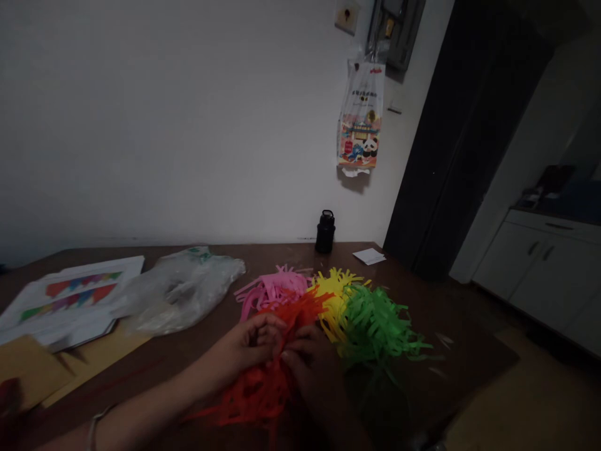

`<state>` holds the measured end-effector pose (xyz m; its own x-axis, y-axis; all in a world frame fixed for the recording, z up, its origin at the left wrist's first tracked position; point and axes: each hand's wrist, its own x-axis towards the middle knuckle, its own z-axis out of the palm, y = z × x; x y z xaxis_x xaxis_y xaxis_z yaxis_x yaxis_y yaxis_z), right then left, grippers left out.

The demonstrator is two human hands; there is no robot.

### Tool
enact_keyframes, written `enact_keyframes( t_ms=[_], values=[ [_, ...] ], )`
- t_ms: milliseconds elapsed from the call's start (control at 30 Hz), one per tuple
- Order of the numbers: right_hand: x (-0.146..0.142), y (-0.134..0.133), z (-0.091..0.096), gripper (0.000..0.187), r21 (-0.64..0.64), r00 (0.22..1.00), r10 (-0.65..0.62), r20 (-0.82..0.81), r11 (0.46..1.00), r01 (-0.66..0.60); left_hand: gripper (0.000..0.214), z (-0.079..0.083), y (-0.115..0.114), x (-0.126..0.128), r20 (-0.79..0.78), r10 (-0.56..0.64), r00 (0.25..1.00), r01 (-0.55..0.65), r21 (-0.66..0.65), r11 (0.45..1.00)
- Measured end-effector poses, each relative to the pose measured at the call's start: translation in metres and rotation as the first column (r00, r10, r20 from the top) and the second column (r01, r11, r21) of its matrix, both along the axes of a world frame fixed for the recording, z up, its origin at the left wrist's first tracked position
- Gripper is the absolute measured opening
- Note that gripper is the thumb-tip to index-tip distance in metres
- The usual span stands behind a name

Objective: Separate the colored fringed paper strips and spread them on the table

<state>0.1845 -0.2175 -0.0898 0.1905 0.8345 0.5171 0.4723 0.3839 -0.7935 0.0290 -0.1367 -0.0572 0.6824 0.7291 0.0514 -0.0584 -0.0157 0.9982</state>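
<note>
Orange paper strips (263,382) lie in a loose heap on the near middle of the counter (446,326), partly covered by both hands. The left hand (256,341) rests on the heap with fingers curled into the strips. The right hand (312,366) is in deep shadow; whether its fingers grip anything cannot be told. The strips are thin, bright and tangled. Pink strips (275,289), yellow strips (334,294) and green strips (378,322) lie just beyond and to the right. The near edge of the heap is dim.
</note>
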Motion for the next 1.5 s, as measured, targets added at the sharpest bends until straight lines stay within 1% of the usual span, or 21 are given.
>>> enact_keyframes(
  t_ms=[233,400,533,800,1033,1200,1500],
  values=[
    [0.0033,0.0044,-0.0081,0.010,0.017,1.000,-0.014,0.019,1.000,0.013,0.032,0.0027,-0.0021,0.0010,-0.003,0.007,1.000,-0.007,-0.002,1.000],
    [0.0031,0.0031,-0.0061,0.012,0.014,1.000,-0.011,0.016,1.000,0.011,0.031,0.0010,-0.0017,0.0007,0.003,-0.001,1.000,0.001,-0.002,1.000],
    [0.0034,0.0023,-0.0043,0.013,0.013,1.000,-0.003,0.016,1.000,0.003,0.030,0.0035,-0.0029,0.0003,-0.003,-0.007,1.000,0.007,0.005,1.000],
    [0.0049,0.0047,-0.0071,0.012,0.016,1.000,0.003,-0.016,1.000,-0.002,0.031,0.0044,-0.0025,0.0004,-0.007,-0.012,1.000,0.012,0.000,1.000],
    [0.0049,0.0047,-0.0066,0.012,0.001,0.999,0.020,-0.040,1.000,-0.020,0.031,0.0059,-0.0038,0.0006,-0.005,-0.022,1.000,0.022,-0.007,1.000],
    [0.0044,0.0039,-0.0065,0.013,-0.011,0.998,0.020,-0.060,1.000,-0.021,0.033,0.0036,-0.0016,0.0004,0.005,-0.029,1.000,0.029,-0.005,1.000],
    [0.0055,0.0056,-0.0061,0.016,-0.046,0.997,0.042,-0.058,0.998,-0.045,0.032,0.0035,-0.0022,-0.0005,-0.005,-0.015,1.000,0.015,-0.004,1.000]
  ],
)
